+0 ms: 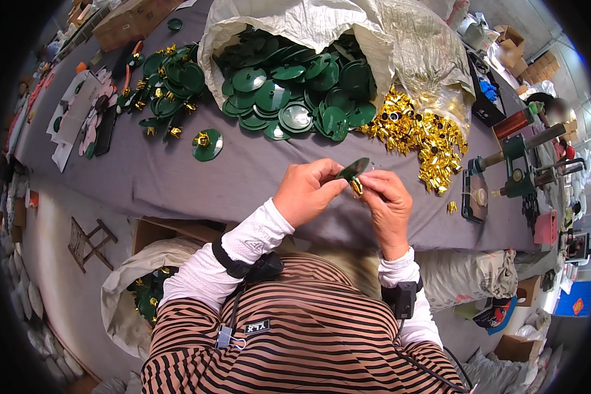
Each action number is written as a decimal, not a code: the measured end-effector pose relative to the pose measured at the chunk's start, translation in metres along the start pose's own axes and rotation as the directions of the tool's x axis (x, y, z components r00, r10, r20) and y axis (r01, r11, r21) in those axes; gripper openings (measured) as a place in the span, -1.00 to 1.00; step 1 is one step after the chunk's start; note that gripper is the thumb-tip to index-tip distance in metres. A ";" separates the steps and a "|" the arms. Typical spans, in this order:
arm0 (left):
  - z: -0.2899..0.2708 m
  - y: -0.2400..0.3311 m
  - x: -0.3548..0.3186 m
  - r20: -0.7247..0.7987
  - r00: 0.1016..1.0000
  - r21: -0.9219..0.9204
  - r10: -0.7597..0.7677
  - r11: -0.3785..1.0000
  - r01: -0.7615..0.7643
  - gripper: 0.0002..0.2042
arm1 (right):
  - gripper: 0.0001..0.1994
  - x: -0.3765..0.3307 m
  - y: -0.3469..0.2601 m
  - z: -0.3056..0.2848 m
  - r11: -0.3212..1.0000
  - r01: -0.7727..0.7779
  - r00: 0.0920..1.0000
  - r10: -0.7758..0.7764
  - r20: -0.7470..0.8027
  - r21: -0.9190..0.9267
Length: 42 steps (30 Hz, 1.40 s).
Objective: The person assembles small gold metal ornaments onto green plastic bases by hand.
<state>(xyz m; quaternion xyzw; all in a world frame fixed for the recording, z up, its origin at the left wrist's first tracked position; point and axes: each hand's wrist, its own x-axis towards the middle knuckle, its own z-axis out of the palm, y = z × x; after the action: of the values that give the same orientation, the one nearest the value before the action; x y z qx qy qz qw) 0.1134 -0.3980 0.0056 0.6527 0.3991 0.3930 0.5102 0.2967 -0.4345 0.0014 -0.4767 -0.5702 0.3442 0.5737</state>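
1. Left hand: fingers closed in a pinch on a dark green round plastic disc, held tilted and raised above the grey cloth-covered table, apparently so its underside can be reached.
2. Right hand: fingertips curled shut around a small shiny gold foil piece, pressed against the lower edge of the disc. The two hands meet at that point, in front of the person's chest.
3. Supply: a large white woven sack lies open on its side, spilling matching green discs toward the person, within reach of either hand.
4. A heap of gold foil pieces lies just right of the sack mouth, on the side of the hand that holds one.
5. Discs already bearing gold pieces lie well apart to the left, judged to be kept separate from the plain stock.
6. A second sack with green discs stands below the table edge, beside the left elbow.
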 end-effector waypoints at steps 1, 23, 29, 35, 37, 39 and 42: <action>0.001 0.003 -0.003 -0.004 1.000 -0.001 -0.002 1.000 0.002 -0.84 | -0.85 -0.003 0.000 -0.001 0.990 -0.096 0.995 0.099 -0.026 0.104; -0.258 0.003 0.096 -0.662 0.727 -0.455 -0.184 0.870 -0.193 -0.76 | -0.49 0.020 0.087 -0.151 0.522 -0.286 0.897 -0.148 -0.416 -0.803; -0.131 -0.037 0.090 -0.561 0.827 -0.109 0.044 0.986 -0.126 -0.57 | -0.58 0.033 0.084 -0.109 0.486 -0.137 0.936 -0.223 -0.274 -0.863; -0.069 -0.075 0.085 -0.057 0.909 0.751 0.413 0.618 -0.234 -0.55 | -0.81 0.037 0.087 -0.067 0.455 0.091 0.936 -0.343 -0.080 -0.886; -0.059 -0.093 0.088 0.014 0.909 0.810 0.417 0.528 -0.255 -0.49 | -0.75 0.029 0.088 -0.059 0.461 0.099 0.934 -0.350 -0.078 -0.882; -0.037 -0.098 0.086 0.005 0.911 0.880 0.412 0.431 -0.200 -0.43 | -0.73 0.022 0.086 -0.061 0.488 0.023 0.955 -0.268 -0.124 -0.873; -0.027 -0.095 0.084 0.031 0.924 0.863 0.381 0.456 -0.217 -0.42 | -0.76 0.018 0.081 -0.066 0.511 -0.053 0.967 -0.187 -0.170 -0.858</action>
<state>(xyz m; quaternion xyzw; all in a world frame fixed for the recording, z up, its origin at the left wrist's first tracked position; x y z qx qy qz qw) 0.1083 -0.2959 -0.0743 0.8421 0.4593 0.2823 0.0104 0.3758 -0.4025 -0.0621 -0.7127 -0.6094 -0.0652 0.3413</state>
